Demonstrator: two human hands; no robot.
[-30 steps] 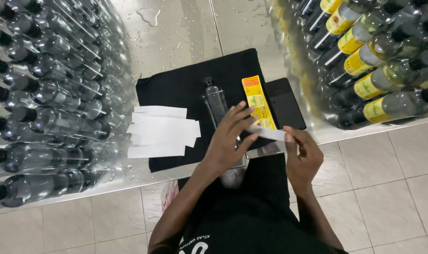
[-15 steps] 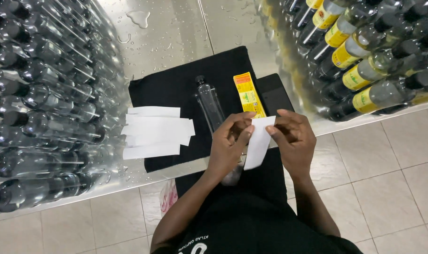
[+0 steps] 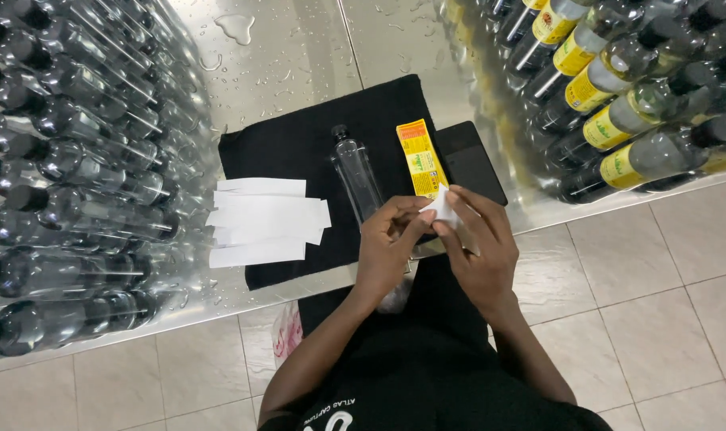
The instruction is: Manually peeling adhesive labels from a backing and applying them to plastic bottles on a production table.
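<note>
A wet steel table (image 3: 299, 56) above a tiled floor carries a black cloth (image 3: 299, 148), the landmark here. Left of it lie unlabelled clear bottles (image 3: 67, 160); on its left edge sit white backing strips (image 3: 263, 219). On the cloth lie a clear bottle (image 3: 355, 175) and yellow label (image 3: 421, 157). At its near edge the left hand (image 3: 387, 251) and right hand (image 3: 478, 251) pinch a white strip (image 3: 441, 209), seemingly peeling it; separating the layers cleanly comes next. Labelled bottles (image 3: 618, 88) lie right.

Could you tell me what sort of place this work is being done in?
Probably a small bottling or labelling workshop. Rows of clear unlabelled bottles lie stacked on a wet steel table, yellow-labelled bottles are stacked opposite, and white backing strips lie on a black cloth beside the hands.
</note>
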